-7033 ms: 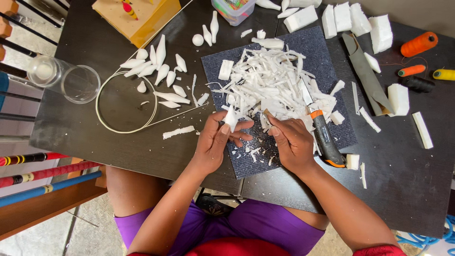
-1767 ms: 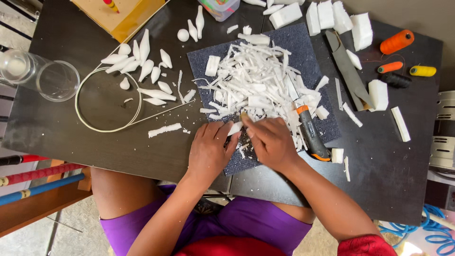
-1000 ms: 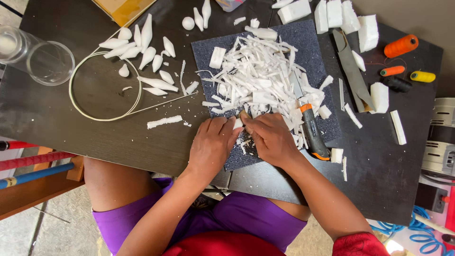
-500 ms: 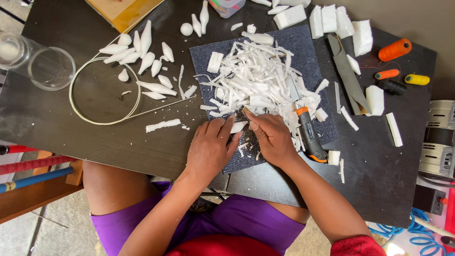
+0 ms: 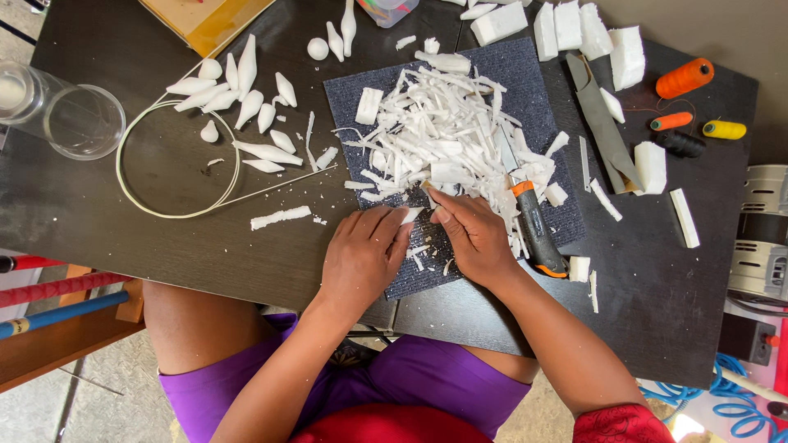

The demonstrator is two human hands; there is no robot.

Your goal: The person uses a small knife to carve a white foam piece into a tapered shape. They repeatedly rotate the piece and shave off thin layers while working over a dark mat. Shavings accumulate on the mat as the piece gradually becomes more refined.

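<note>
My left hand (image 5: pixel 365 256) lies on the near part of a dark grey mat (image 5: pixel 353 98), fingertips pinching a small white foam piece (image 5: pixel 410 215). My right hand (image 5: pixel 474 238) is right beside it, fingers closed on a small thin tool whose yellowish tip (image 5: pixel 425 186) pokes out toward the foam pile. A heap of white foam shavings (image 5: pixel 443 135) covers the middle of the mat. An orange and black utility knife (image 5: pixel 538 234) lies on the mat just right of my right hand, untouched.
Carved white foam petals (image 5: pixel 246 107) and a wire ring (image 5: pixel 176 160) lie left of the mat, and two clear glass jars (image 5: pixel 82 123) lie at the table's left edge. Foam blocks (image 5: pixel 574 25), a grey strip (image 5: pixel 603 123) and thread spools (image 5: pixel 685 78) are on the right.
Both hands have stayed together at the mat's near edge, making only small moves on the foam piece. The view shifts a little; the knife has not moved.
</note>
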